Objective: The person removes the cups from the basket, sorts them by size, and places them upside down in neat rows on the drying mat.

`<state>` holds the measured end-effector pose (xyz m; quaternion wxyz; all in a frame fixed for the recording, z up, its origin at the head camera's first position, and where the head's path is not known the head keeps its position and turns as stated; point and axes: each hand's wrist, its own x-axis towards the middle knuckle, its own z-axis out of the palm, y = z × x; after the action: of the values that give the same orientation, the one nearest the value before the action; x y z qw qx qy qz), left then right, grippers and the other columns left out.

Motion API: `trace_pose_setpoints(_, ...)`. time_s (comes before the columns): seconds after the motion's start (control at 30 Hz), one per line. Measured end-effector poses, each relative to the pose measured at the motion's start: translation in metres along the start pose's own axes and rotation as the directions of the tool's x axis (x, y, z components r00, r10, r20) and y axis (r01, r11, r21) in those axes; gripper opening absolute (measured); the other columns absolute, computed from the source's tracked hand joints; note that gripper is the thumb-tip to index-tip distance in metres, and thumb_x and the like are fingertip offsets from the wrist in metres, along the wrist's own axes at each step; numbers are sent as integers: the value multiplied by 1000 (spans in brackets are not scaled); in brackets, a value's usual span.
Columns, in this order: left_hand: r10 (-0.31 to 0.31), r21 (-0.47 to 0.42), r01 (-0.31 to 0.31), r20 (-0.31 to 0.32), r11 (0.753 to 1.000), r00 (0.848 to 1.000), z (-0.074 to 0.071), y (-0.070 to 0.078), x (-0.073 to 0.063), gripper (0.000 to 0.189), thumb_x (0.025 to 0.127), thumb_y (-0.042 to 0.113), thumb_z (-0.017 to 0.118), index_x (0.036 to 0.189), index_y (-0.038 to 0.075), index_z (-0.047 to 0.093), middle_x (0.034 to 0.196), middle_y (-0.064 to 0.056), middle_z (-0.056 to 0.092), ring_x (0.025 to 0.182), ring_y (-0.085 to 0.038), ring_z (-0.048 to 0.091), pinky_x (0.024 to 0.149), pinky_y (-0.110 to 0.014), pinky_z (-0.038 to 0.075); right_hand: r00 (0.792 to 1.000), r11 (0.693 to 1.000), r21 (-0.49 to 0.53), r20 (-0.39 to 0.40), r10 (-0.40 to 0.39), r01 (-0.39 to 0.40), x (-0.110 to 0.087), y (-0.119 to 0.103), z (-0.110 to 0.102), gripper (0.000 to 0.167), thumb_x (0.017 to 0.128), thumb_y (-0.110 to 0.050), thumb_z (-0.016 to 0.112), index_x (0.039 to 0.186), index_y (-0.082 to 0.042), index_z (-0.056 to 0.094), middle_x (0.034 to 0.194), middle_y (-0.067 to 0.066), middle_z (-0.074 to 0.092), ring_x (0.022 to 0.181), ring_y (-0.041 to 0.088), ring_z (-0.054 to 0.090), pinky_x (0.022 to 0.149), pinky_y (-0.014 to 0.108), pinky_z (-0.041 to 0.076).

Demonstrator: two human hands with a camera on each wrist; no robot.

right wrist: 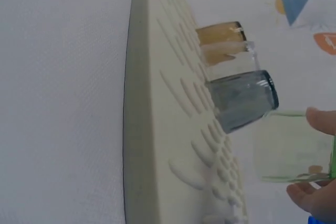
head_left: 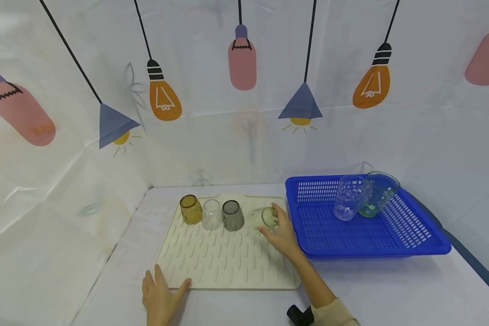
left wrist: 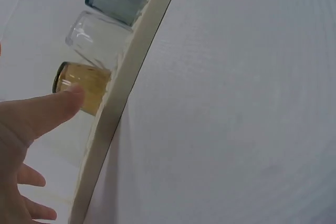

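On the cream ridged drying mat (head_left: 228,267), three glasses stand in a row along the back: an amber glass (head_left: 191,210), a clear glass (head_left: 212,215) and a grey glass (head_left: 233,216). Tilted on its side, a pale green glass (right wrist: 286,148) is held by my right hand (head_left: 285,234) between thumb and fingers, to the right of the grey one. My left hand (head_left: 161,294) lies at the mat's front left corner with fingers spread, holding nothing. In the left wrist view its thumb (left wrist: 58,109) overlaps the amber glass.
A blue plastic basket (head_left: 362,251) stands right of the mat. Inside it lean a clear textured glass (head_left: 348,199) and a green-tinted glass (head_left: 376,194). A white sheet printed with lamps (head_left: 212,149) hangs behind the table. Something black (head_left: 299,315) shows by the right sleeve.
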<state>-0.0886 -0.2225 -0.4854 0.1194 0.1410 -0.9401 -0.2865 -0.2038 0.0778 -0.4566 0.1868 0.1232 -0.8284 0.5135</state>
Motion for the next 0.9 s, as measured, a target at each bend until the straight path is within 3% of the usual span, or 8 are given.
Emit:
trace_pose_setpoints(0.07, -36, 26, 34, 88, 999, 995, 0, -4, 1, 113, 71, 41, 79, 136, -23, 13, 134, -54, 11, 125, -68, 12, 96, -77, 19, 1000, 1000, -5, -3, 0, 0, 3, 4, 3, 75, 77, -12, 76, 138, 6, 36, 132, 28, 47, 115, 43, 50, 94, 55, 44)
trace_pose_setpoints(0.13, -51, 29, 48, 129, 998, 990, 2, -7, 1, 119, 69, 43, 80, 136, -24, 9, 135, -54, 7, 127, -66, 9, 101, -73, 14, 1000, 1000, 6, -8, -7, 7, 6, 8, 7, 75, 76, -10, 76, 137, 7, 37, 132, 30, 46, 114, 44, 50, 94, 56, 43)
trace_pose_setpoints(0.37, -46, -31, 52, 155, 998, 987, 5, -18, 1, 129, 63, 45, 82, 138, -23, 1, 139, -49, 1, 131, -60, 2, 108, -65, 4, 1000, 1000, 13, -13, -26, 27, 13, 21, 18, 75, 72, -6, 77, 133, 13, 38, 129, 33, 48, 112, 45, 51, 95, 56, 42)
trace_pose_setpoints(0.63, -53, -48, 62, 181, 997, 982, 4, -22, 2, 130, 64, 42, 83, 138, -23, -2, 141, -47, -2, 132, -59, 0, 109, -64, 4, 998, 996, 61, -3, 66, -66, 17, 24, 25, 72, 72, -9, 78, 133, 9, 42, 125, 27, 53, 112, 41, 52, 86, 53, 49)
trace_pose_setpoints(0.9, -43, -70, 56, 176, 996, 983, 4, -23, 2, 129, 63, 41, 83, 137, -23, -1, 141, -48, -1, 132, -59, 1, 109, -64, 5, 999, 998, 55, 35, 31, -33, 24, 31, 31, 71, 71, -10, 79, 130, 10, 44, 123, 28, 54, 111, 42, 53, 83, 50, 52)
